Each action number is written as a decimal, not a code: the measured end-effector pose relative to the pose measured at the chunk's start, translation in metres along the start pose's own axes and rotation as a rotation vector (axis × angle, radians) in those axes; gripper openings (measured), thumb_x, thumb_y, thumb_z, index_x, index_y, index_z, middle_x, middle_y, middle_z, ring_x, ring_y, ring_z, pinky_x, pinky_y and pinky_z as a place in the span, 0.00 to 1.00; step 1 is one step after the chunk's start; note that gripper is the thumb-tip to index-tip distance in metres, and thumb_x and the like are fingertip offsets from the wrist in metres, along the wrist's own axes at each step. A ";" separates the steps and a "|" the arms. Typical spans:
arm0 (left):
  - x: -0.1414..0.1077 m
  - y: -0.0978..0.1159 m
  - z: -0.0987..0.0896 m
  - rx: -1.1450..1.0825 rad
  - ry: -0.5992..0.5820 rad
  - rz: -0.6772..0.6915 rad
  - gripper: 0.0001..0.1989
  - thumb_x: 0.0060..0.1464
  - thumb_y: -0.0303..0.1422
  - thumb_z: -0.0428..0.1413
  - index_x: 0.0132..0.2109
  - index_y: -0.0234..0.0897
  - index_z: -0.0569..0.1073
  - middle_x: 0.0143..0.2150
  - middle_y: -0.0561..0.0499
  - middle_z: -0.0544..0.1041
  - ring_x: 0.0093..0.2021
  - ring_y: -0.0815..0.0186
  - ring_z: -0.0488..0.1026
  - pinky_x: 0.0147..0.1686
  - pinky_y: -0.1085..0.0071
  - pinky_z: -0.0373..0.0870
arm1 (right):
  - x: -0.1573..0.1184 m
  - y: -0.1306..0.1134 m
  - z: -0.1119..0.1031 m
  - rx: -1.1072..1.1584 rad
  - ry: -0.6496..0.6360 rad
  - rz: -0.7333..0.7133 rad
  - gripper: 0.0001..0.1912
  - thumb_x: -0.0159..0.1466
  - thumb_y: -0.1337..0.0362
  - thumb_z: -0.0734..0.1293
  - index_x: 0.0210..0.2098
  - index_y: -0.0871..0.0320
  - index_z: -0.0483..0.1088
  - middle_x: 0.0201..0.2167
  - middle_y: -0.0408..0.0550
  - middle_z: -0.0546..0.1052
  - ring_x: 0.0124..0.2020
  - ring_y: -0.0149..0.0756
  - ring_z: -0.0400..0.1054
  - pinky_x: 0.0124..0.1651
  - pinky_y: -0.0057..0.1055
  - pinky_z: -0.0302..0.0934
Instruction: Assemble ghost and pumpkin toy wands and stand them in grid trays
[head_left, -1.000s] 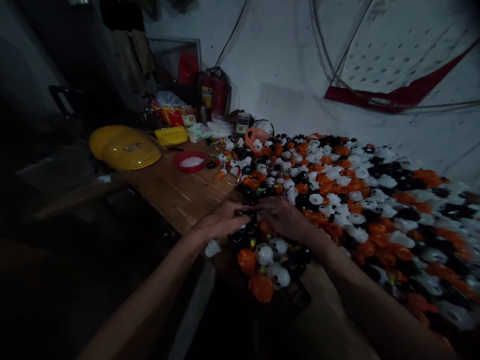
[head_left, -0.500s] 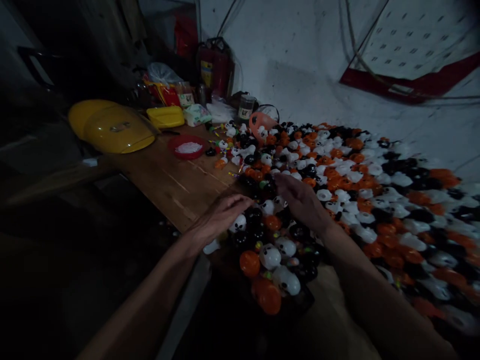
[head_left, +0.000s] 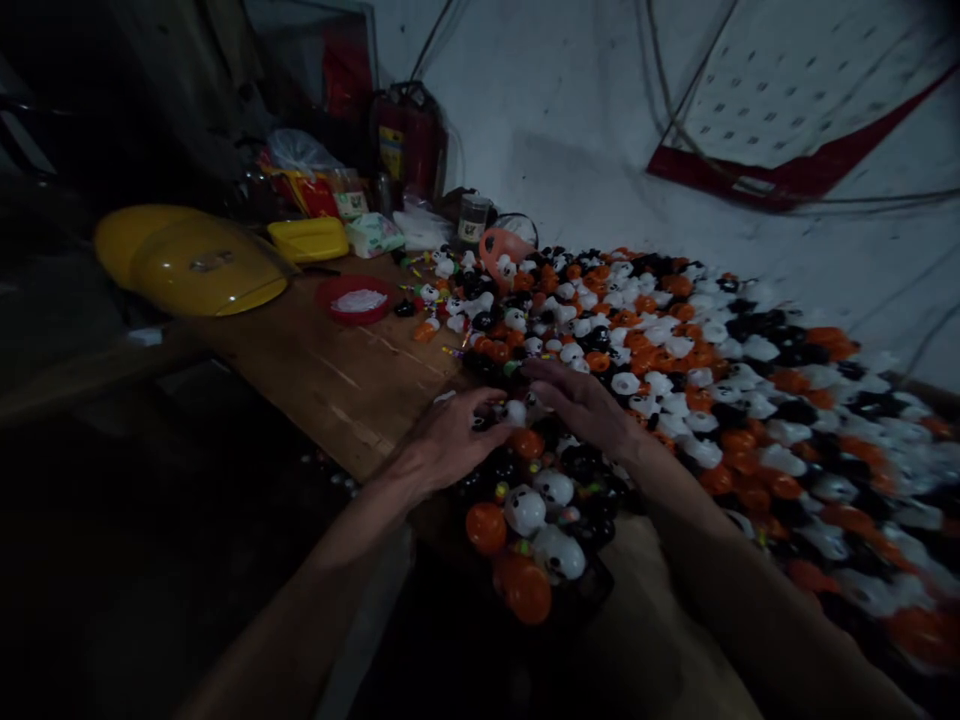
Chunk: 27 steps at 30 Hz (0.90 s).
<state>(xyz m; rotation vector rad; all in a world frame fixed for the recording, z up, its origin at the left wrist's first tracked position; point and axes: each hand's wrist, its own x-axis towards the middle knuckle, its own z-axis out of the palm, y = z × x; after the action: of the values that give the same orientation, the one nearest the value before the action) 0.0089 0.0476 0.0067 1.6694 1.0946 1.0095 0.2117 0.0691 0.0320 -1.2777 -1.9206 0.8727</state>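
Observation:
Small shiny white, orange and black Halloween figures fill a dark basket (head_left: 602, 585) in front of me. My left hand (head_left: 450, 440) is over its far left part, thumb and fingers apart and curved around a white ball-shaped figure (head_left: 514, 413). That figure appears to rest among the others. My right hand (head_left: 574, 400) reaches in from the right with fingers stretched out, close above the heap. A white skull-faced figure (head_left: 525, 510) and an orange figure (head_left: 523, 590) lie nearer to me. What is under my palms is hidden.
A large heap of similar figures (head_left: 675, 340) covers the table's right side. On the wooden table (head_left: 322, 370) stand a red dish (head_left: 352, 312) with white pieces, a yellow tray (head_left: 309, 240) and a yellow helmet-like shell (head_left: 195, 265). A fire extinguisher (head_left: 409, 145) stands behind.
The view has shifted a little, so things sit further left. My left hand has turned, spreading its thumb and curving its fingers; my right hand stretches further over the basket's figures.

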 end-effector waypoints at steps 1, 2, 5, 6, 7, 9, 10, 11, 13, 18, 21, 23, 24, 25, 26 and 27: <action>-0.001 0.000 -0.001 -0.018 -0.004 -0.019 0.19 0.45 0.40 0.61 0.46 0.43 0.76 0.41 0.48 0.79 0.42 0.57 0.75 0.41 0.64 0.72 | -0.003 0.003 -0.004 0.076 0.084 0.031 0.24 0.64 0.51 0.62 0.54 0.58 0.66 0.53 0.52 0.71 0.50 0.43 0.69 0.50 0.38 0.65; -0.002 0.000 -0.002 -0.034 -0.014 -0.050 0.21 0.45 0.41 0.61 0.48 0.42 0.75 0.42 0.48 0.79 0.42 0.58 0.75 0.41 0.64 0.72 | -0.008 0.005 -0.007 0.149 0.166 0.058 0.24 0.64 0.49 0.60 0.53 0.58 0.67 0.53 0.53 0.72 0.49 0.43 0.70 0.50 0.38 0.66; -0.006 -0.003 -0.007 -0.052 -0.021 -0.156 0.22 0.50 0.46 0.56 0.51 0.43 0.73 0.47 0.48 0.77 0.45 0.58 0.74 0.42 0.65 0.71 | -0.022 0.009 -0.016 0.241 0.276 0.094 0.24 0.65 0.47 0.58 0.48 0.59 0.69 0.47 0.53 0.75 0.47 0.41 0.71 0.49 0.38 0.66; -0.006 -0.004 -0.009 -0.053 -0.013 -0.170 0.22 0.52 0.47 0.54 0.51 0.44 0.73 0.49 0.49 0.77 0.48 0.58 0.73 0.44 0.65 0.70 | -0.025 0.010 -0.018 0.223 0.261 0.094 0.23 0.65 0.48 0.58 0.47 0.59 0.70 0.45 0.52 0.76 0.46 0.41 0.71 0.49 0.38 0.66; -0.006 -0.005 -0.009 -0.055 -0.005 -0.172 0.22 0.53 0.48 0.52 0.52 0.44 0.72 0.50 0.49 0.76 0.50 0.58 0.72 0.47 0.65 0.69 | -0.026 0.010 -0.018 0.180 0.231 0.093 0.22 0.65 0.49 0.59 0.47 0.59 0.70 0.44 0.52 0.77 0.46 0.41 0.71 0.49 0.38 0.67; 0.000 -0.005 -0.010 -0.053 -0.006 -0.148 0.23 0.54 0.49 0.50 0.52 0.43 0.72 0.51 0.49 0.75 0.52 0.59 0.71 0.50 0.64 0.67 | -0.024 0.009 -0.017 0.068 0.164 0.084 0.21 0.64 0.51 0.59 0.46 0.59 0.72 0.42 0.51 0.77 0.43 0.40 0.72 0.45 0.36 0.67; 0.005 -0.004 -0.009 -0.046 -0.021 -0.132 0.25 0.55 0.50 0.49 0.53 0.42 0.71 0.51 0.48 0.76 0.51 0.59 0.71 0.50 0.63 0.67 | -0.020 0.008 -0.016 0.020 0.136 0.078 0.20 0.64 0.52 0.60 0.45 0.60 0.72 0.40 0.50 0.78 0.41 0.40 0.72 0.43 0.34 0.67; 0.010 -0.001 -0.009 -0.035 -0.037 -0.116 0.26 0.54 0.50 0.50 0.54 0.40 0.70 0.50 0.46 0.76 0.51 0.58 0.72 0.49 0.63 0.67 | -0.015 0.008 -0.014 -0.017 0.110 0.076 0.19 0.64 0.54 0.60 0.43 0.61 0.74 0.37 0.49 0.78 0.38 0.38 0.72 0.39 0.32 0.67; 0.020 0.006 -0.006 0.007 -0.086 -0.086 0.27 0.51 0.49 0.53 0.53 0.37 0.71 0.48 0.45 0.77 0.48 0.58 0.73 0.47 0.64 0.69 | -0.007 0.006 -0.009 -0.041 0.050 0.069 0.16 0.62 0.56 0.62 0.38 0.60 0.76 0.30 0.45 0.78 0.30 0.34 0.71 0.32 0.28 0.66; 0.026 0.018 0.001 0.169 -0.167 -0.025 0.17 0.46 0.42 0.58 0.42 0.38 0.77 0.38 0.49 0.80 0.38 0.59 0.75 0.40 0.66 0.69 | -0.005 0.005 -0.001 0.022 0.007 0.043 0.12 0.58 0.60 0.66 0.38 0.59 0.77 0.26 0.41 0.78 0.22 0.29 0.68 0.24 0.24 0.62; 0.021 0.013 0.004 0.211 -0.162 -0.003 0.16 0.49 0.40 0.55 0.42 0.37 0.77 0.35 0.49 0.79 0.34 0.62 0.74 0.34 0.68 0.68 | -0.010 0.007 0.002 0.071 0.046 0.027 0.13 0.55 0.61 0.68 0.37 0.60 0.77 0.27 0.44 0.79 0.25 0.32 0.71 0.28 0.26 0.65; 0.020 0.008 0.006 0.213 -0.158 0.006 0.16 0.49 0.40 0.55 0.42 0.36 0.76 0.36 0.49 0.79 0.34 0.62 0.74 0.34 0.69 0.68 | -0.009 0.007 0.004 0.089 0.045 0.020 0.11 0.55 0.61 0.69 0.35 0.59 0.78 0.27 0.44 0.79 0.28 0.34 0.72 0.31 0.28 0.67; 0.022 0.006 0.007 0.210 -0.156 0.009 0.16 0.48 0.40 0.56 0.42 0.36 0.76 0.37 0.48 0.79 0.35 0.62 0.74 0.35 0.68 0.69 | -0.008 0.006 0.005 0.094 0.043 0.020 0.10 0.55 0.62 0.69 0.34 0.59 0.78 0.26 0.44 0.79 0.28 0.35 0.73 0.32 0.28 0.67; 0.024 0.005 0.008 0.203 -0.153 0.011 0.16 0.47 0.40 0.57 0.42 0.36 0.76 0.38 0.48 0.79 0.37 0.61 0.75 0.37 0.68 0.69 | -0.006 0.004 0.005 0.101 0.039 0.021 0.10 0.55 0.62 0.69 0.34 0.59 0.78 0.27 0.44 0.79 0.29 0.35 0.73 0.33 0.28 0.67; 0.026 0.004 0.008 0.192 -0.151 0.012 0.17 0.47 0.40 0.58 0.43 0.35 0.75 0.40 0.47 0.79 0.40 0.61 0.75 0.40 0.67 0.69 | -0.004 0.001 0.005 0.108 0.029 0.022 0.10 0.55 0.62 0.69 0.36 0.59 0.77 0.28 0.44 0.79 0.30 0.35 0.73 0.34 0.29 0.67; 0.027 0.005 0.007 0.177 -0.147 0.011 0.19 0.46 0.40 0.58 0.44 0.35 0.75 0.42 0.47 0.78 0.42 0.60 0.74 0.42 0.67 0.69 | -0.003 -0.001 0.003 0.112 0.023 0.018 0.12 0.55 0.62 0.69 0.39 0.59 0.77 0.30 0.44 0.79 0.32 0.35 0.73 0.34 0.29 0.67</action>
<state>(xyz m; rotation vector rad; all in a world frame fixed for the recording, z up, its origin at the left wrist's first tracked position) 0.0247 0.0708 0.0132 1.8619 1.1032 0.8015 0.2099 0.0653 0.0313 -1.2345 -1.8188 0.9568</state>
